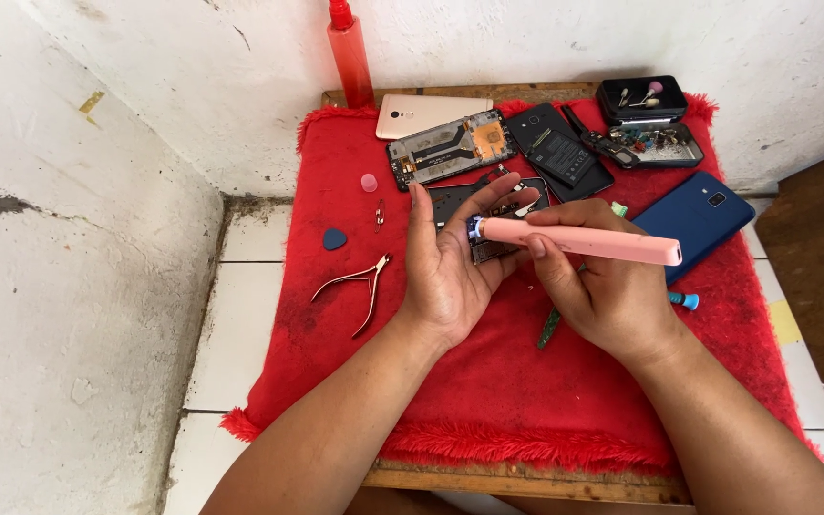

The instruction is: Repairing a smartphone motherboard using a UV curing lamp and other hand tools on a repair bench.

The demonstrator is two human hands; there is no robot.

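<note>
red fringed cloth (488, 401) covers a small wooden table (526, 484) set in a corner of whitewashed walls (78, 286), with white tiles (231, 334) beside it.

nearest, both forearms reach in from below. the left hand (450, 267) stands palm up and tilted, its fingers together and curled lightly round an opened phone (493, 224), which rests in the palm above the cloth. the right hand (607, 291) grips a pink electric screwdriver (584, 241), thumb and fingers clamped along its barrel. the tool lies almost level, its tip touching the phone's exposed lower end.

the step in hand looks like working a small screw or part at that end of the phone; the next move would seem to call for a steady tip, light pressure, and the left hand keeping the phone from rocking.

left of the hands lie metal nippers (360, 286), a blue pick (335, 238), a small pink cap (368, 182) and a thin pin-like piece. under the right hand a green tool (549, 327) and a blue-tipped tool (684, 300) show in part. right of it lies a blue phone back (693, 219). farther off are a stripped phone frame (450, 148), a gold phone back (426, 114), a black phone with its battery showing (560, 153), a black tin of small parts (646, 119), and a red bottle (350, 52) against the wall.
</note>
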